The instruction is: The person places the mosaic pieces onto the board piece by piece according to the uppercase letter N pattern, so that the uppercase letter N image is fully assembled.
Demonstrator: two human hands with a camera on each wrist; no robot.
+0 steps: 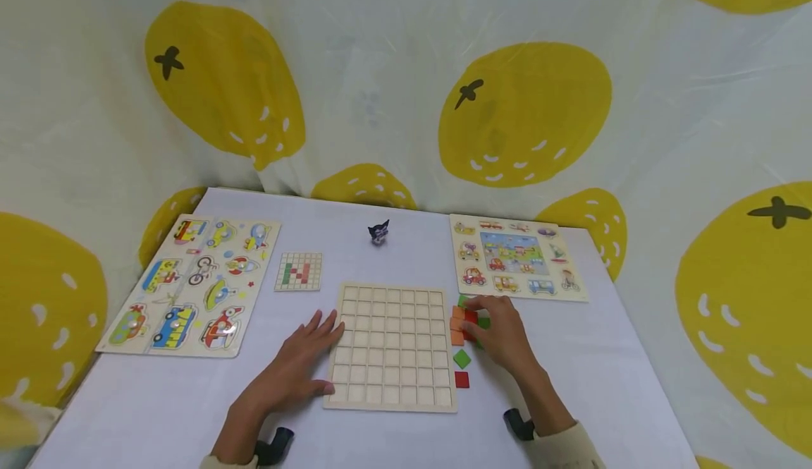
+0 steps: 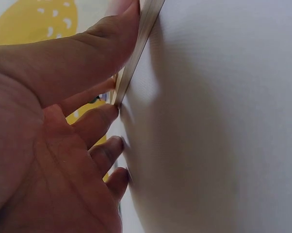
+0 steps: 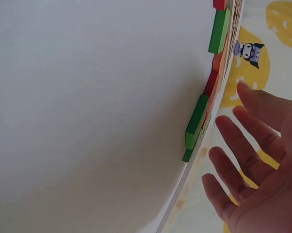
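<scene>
A square wooden grid board lies in the middle of the white table, its cells bare. My left hand is spread along the board's left edge, its fingertips at the side and thumb near the lower corner. The left wrist view shows the palm beside the board's edge. My right hand hovers over a cluster of small square tiles at the board's right: orange tiles, red ones and green ones. In the right wrist view its fingers are spread, holding nothing, near a green tile.
A small pattern card with green and red squares lies left of the board. Wooden picture puzzles lie at the far left and back right. A small dark figurine stands behind the board. Patterned curtain surrounds the table.
</scene>
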